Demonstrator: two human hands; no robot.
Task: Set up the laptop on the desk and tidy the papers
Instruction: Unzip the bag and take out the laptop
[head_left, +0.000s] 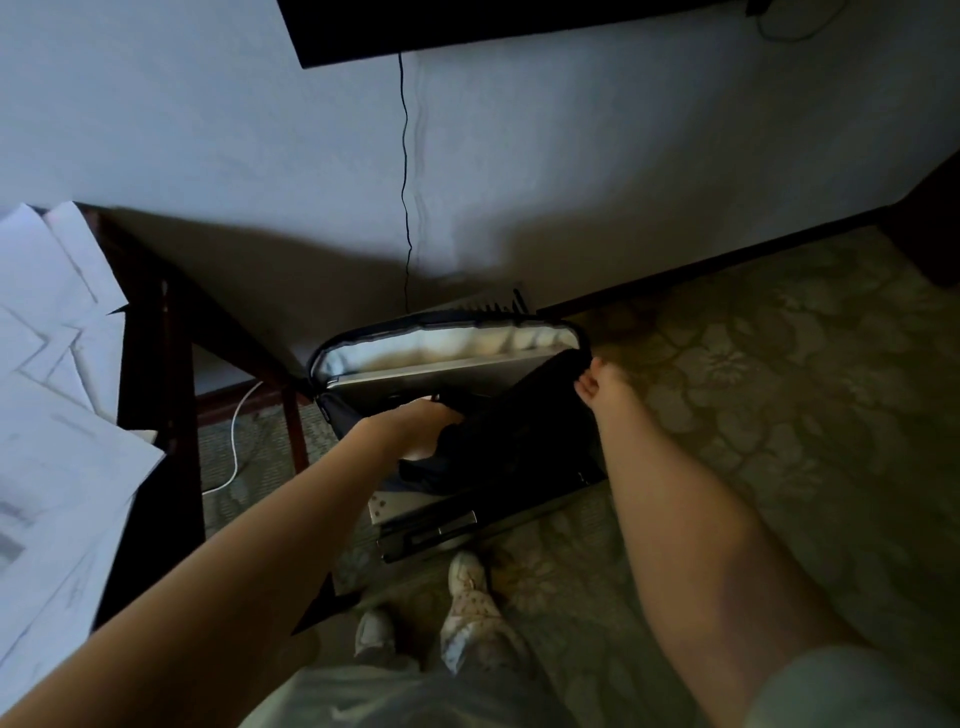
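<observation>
While 1 bag (453, 336) stood open on the floor (779, 395), 1 laptop (415, 383) inside, the right hand (597, 382) pinched its flap; the left hand (415, 422) reached in, fingers hidden, grip impossible to tell.

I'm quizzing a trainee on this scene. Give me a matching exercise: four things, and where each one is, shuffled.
1. papers
2. laptop
3. white cable
4. black cable

a. hangs down the wall
b. inside the open bag
c. on the floor under the desk
d. scattered on the desk

Pairs: 1-d, 2-b, 3-c, 4-a.
</observation>
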